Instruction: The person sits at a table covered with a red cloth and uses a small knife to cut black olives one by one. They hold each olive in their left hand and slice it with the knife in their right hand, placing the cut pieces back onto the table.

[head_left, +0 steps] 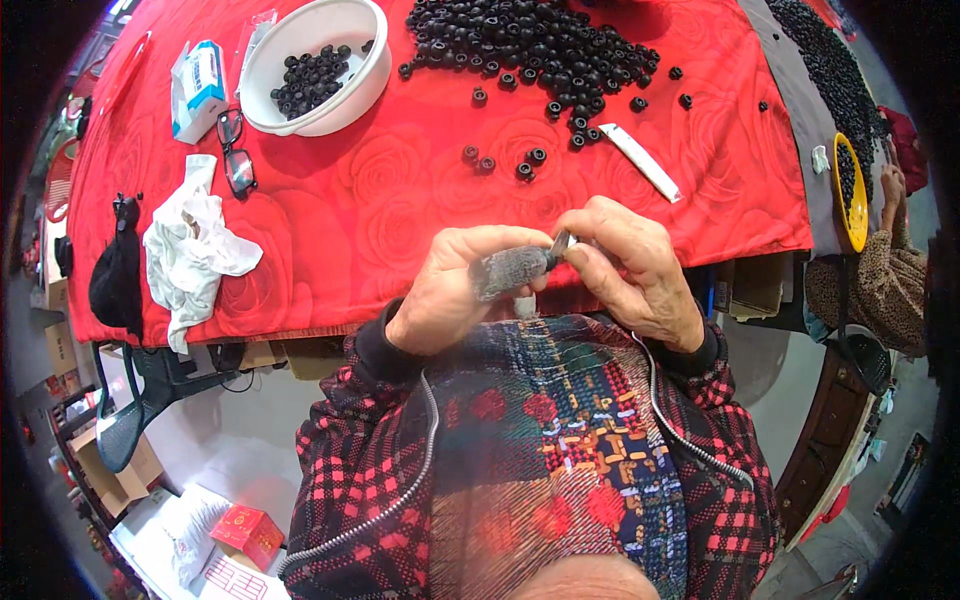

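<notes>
Above the near edge of the red-covered table, my left hand (442, 290) is closed round a tool with a thick, dark grey, worn handle (508, 272). A short metal piece like a blade (562, 243) sticks out of the handle's narrow black end. My right hand (640, 275) pinches this metal piece between thumb and fingers, so part of it is hidden. Beyond my hands lie several small round black plastic parts with holes (526, 170). A slim white packet (640, 162) rests to their right.
A large heap of black parts (530, 45) covers the far middle. At far left stand a white bowl (372, 85) and a blue-white box (198, 92); glasses (238, 165), a white cloth (190, 245) and a black bag (117, 270) lie nearer. Another person (880, 280) works at right beside a yellow basket (852, 225).
</notes>
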`<state>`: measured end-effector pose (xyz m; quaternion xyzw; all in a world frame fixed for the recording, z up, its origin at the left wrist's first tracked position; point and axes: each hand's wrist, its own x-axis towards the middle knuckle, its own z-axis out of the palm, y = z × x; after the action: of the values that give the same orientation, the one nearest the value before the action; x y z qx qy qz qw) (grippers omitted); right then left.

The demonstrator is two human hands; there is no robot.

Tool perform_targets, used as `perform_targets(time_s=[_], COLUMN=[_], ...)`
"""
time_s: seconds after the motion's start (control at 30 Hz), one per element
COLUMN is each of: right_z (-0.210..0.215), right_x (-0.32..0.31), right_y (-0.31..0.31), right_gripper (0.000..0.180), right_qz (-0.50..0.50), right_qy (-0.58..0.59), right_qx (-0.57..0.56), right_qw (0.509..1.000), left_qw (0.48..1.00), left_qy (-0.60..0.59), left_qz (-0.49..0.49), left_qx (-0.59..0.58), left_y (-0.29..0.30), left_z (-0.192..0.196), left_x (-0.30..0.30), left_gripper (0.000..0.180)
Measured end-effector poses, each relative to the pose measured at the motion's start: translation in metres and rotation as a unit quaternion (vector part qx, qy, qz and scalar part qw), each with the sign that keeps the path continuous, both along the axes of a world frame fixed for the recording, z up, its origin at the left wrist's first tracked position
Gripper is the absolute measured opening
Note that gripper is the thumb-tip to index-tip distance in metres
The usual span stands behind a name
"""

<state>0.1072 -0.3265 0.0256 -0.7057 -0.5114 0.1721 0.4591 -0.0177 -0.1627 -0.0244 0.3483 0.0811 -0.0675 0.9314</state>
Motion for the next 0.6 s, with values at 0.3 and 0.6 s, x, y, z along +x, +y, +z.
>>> perform_targets(time_s=[0.3, 0.6], right_z=[-0.010, -0.017], right_x=[-0.005, -0.002], right_y=[-0.006, 0.018], right_gripper=[0.017, 0.053], right_qz=[0.137, -0.011], right_qy=[-0.015, -0.242], right_qx=[-0.041, 0.120], right_qw=[0.990, 0.963], left_qw=[0.998, 0.984], left_qy=[-0.006, 0.051], left_qz=[0.055, 0.031], left_qx=[-0.043, -0.167], left_y=[0.008, 0.003], left_z=[-0.004, -0.011], left_x=[0.010, 0.010], left_gripper=[0.023, 0.023])
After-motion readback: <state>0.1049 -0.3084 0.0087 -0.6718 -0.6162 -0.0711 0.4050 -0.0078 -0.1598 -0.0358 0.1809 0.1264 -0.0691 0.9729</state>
